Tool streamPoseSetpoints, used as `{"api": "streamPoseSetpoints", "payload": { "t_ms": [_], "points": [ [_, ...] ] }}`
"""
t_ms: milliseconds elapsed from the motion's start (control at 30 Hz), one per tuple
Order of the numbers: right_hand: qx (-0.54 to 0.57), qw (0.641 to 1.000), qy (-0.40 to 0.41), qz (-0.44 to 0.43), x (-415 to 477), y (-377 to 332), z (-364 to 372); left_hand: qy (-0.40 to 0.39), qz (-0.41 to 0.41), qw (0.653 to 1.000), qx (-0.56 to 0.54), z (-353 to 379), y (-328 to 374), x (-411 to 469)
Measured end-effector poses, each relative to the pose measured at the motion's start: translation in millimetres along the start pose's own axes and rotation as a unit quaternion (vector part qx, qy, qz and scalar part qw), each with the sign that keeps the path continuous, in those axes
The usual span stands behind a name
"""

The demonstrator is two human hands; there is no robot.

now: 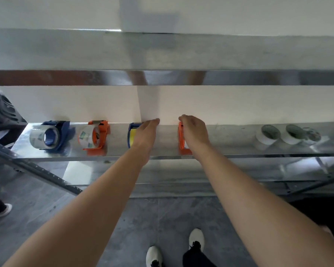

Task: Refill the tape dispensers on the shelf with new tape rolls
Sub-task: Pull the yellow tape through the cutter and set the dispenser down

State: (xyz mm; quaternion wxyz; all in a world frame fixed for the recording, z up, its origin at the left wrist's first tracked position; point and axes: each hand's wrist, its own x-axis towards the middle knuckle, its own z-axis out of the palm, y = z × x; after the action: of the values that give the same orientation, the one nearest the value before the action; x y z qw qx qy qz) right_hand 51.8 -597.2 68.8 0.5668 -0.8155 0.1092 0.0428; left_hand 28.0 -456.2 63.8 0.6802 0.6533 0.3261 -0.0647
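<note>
Several tape dispensers stand in a row on the metal shelf. At the far left is a blue dispenser with a clear roll. Beside it stands an orange dispenser, also with a clear roll. A second blue dispenser holds a yellow roll. My left hand lies flat against its right side with the fingers straight. My right hand is curled over the top of a second orange dispenser, which hides what it holds. Three white tape rolls lie on the shelf to the right.
The upper shelf's metal front edge runs across just above my hands, with a white wall behind. A slanted metal brace crosses at lower left. Another person's shoe is on the grey floor at left. My own shoes are below.
</note>
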Motion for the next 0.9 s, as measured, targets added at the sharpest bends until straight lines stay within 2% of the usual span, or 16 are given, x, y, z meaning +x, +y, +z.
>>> {"api": "streamPoseSetpoints", "payload": {
  "t_ms": [233, 633, 900],
  "points": [
    [0.008, 0.999, -0.024, 0.041, 29.7, 20.9, -37.2, 0.010, -0.006, 1.000, 0.018, 49.9, 4.5, -1.8],
    [0.019, 0.997, -0.069, 0.041, 93.3, 64.8, -85.4, 0.056, -0.009, 0.998, 0.015, 131.5, -10.9, 10.4],
    [0.010, 0.995, -0.085, 0.054, 114.1, 92.1, -92.6, 0.085, 0.019, 0.996, 0.014, 155.1, -26.3, 22.8]
  ]
}}
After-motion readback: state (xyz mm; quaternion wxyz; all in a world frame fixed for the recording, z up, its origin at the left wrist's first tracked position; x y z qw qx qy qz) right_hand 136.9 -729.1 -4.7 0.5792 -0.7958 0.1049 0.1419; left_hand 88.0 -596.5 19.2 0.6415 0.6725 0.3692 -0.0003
